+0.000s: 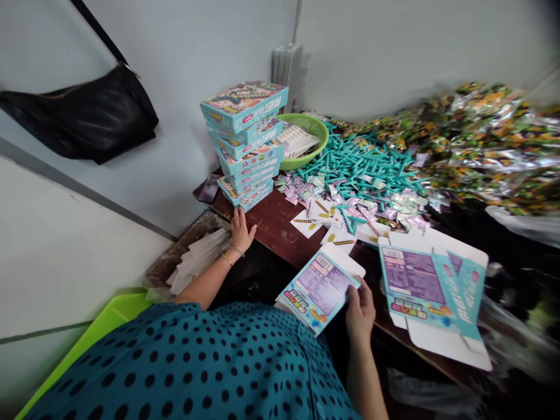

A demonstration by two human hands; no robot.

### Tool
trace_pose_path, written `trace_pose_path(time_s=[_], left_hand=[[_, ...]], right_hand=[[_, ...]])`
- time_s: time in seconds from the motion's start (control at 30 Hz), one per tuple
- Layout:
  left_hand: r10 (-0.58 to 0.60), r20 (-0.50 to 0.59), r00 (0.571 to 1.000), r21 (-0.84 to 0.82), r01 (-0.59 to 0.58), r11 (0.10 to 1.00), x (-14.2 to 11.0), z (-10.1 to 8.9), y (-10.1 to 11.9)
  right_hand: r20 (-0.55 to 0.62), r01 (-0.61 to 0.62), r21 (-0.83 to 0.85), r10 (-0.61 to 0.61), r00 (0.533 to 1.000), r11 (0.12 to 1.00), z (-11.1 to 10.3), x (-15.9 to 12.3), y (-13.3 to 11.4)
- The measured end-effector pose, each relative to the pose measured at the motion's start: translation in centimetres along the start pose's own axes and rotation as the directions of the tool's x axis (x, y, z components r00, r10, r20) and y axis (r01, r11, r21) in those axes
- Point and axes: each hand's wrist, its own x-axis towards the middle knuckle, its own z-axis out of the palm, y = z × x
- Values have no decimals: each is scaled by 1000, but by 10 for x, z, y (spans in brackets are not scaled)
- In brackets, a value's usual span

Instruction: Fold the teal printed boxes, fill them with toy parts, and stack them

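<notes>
My left hand (pixel 242 233) rests at the table's left front edge, fingers apart and holding nothing, close below the stack of blue boxes (pixel 245 114). My right hand (pixel 361 309) grips the right edge of a blue and purple cardboard box (pixel 321 286), its thumb on the printed face. One white end flap stands out at the box's top, and the box tilts over the table's front edge near my body. To the right lie unfolded cartons (pixel 415 280) with the same print. Small white cards (pixel 324 216) with a striped stick picture lie just beyond the held box.
A heap of teal sticks (pixel 363 163) and small sachets (pixel 301 186) covers the table's middle. Behind the stack sits a green basin (pixel 312 128); shiny patterned packets (pixel 485 146) pile up right. A phone (pixel 209 188) lies left, above a bin of white paper (pixel 199 256).
</notes>
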Motion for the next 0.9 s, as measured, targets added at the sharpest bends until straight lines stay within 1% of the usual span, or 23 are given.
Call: trace_pose_path(time_s=[0.2,0.33,0.5,0.73,0.83,0.9], left_hand=[[1,32,999,60,-3,998,0,-1,1],[-12,59,998,112,5,994,-1,1,5],[-26,35,999,102,23,995,1,2,7],[-27,16,1000,86,25,996,6,1,7],[-12,-13,1000,67,13,998,2,-4,10],[27,-52,998,68,-24,997,4,-12,14]], right_hand=[[-12,4,24,-4,1000,1000,1,-1,0],[-12,17,7,-17,1000,1000,0,-2,-1],[-10,22,-3,-22,1000,1000,-1,-3,-1],[-6,-2,13,2,1000,1000,-1,-3,3],[-7,-32,26,33,999,999,-1,-2,3],[-7,-38,31,38,999,999,-1,-2,2]])
